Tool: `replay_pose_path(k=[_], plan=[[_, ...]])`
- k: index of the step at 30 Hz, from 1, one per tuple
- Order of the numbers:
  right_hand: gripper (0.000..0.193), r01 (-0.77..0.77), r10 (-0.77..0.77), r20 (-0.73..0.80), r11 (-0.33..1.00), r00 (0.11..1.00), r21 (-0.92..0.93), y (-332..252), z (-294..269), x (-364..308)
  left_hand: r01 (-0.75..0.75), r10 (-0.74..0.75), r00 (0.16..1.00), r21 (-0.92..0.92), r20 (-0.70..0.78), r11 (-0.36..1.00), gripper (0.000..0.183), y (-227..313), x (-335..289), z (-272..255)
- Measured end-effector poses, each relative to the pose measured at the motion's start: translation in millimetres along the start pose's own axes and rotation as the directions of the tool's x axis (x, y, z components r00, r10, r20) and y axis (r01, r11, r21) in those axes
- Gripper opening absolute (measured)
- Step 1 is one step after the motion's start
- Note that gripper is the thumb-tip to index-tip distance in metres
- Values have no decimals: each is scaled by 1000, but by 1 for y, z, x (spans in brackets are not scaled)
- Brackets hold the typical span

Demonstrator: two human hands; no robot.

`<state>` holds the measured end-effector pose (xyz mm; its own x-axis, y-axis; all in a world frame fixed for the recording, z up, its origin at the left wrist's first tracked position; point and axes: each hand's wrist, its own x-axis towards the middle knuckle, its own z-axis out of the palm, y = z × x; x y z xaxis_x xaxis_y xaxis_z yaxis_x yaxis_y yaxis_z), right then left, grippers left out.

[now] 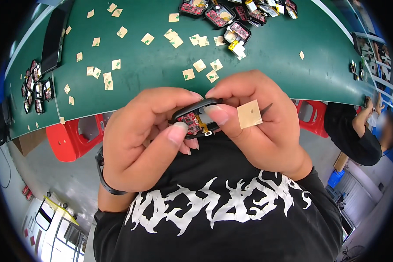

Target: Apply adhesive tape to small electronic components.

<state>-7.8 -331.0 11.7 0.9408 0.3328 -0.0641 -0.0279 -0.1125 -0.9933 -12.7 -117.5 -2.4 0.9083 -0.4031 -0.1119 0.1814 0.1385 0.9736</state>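
Note:
Just in front of my chest I hold a small black device casing (208, 101) that is open, with a red circuit board (189, 124) and an orange flex strip inside. My left hand (137, 139) grips its left end, the thumb resting by the board. My right hand (266, 126) pinches the right end, its thumb pressing over the inner part. A square beige paper piece (249, 114) sits against the right thumb. Behind it sticks out a dark pointed tip (266, 109), apparently of a thin tool in the right hand; the rest is hidden.
Many beige paper squares (147, 39) lie scattered over the green table (139, 72). Open black casings with red boards pile up at the far side (220, 15) and the left (38, 89). Red stools (72, 139) stand under the near edge. Another person (353, 133) is at the right.

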Motion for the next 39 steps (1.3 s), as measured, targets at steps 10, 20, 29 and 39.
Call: replay_pose_path(k=[10,20,29,39], plan=[[25,-13,-83,-189,889,978,-457,14,-25,-1,157,46,814,296,-580,942,29,8,-30,-99],[61,-226,-191,-359,496,914,-838,48,-32,38,668,673,494,736,-550,112,26,-32,-64,-204],[51,-153,-320,-339,488,885,-859,53,-40,41,685,848,427,724,-315,-77,33,-24,-40,-213],[52,-106,-388,-285,421,876,-901,60,-29,38,500,475,783,860,-401,-98,55,1,-24,-266]])
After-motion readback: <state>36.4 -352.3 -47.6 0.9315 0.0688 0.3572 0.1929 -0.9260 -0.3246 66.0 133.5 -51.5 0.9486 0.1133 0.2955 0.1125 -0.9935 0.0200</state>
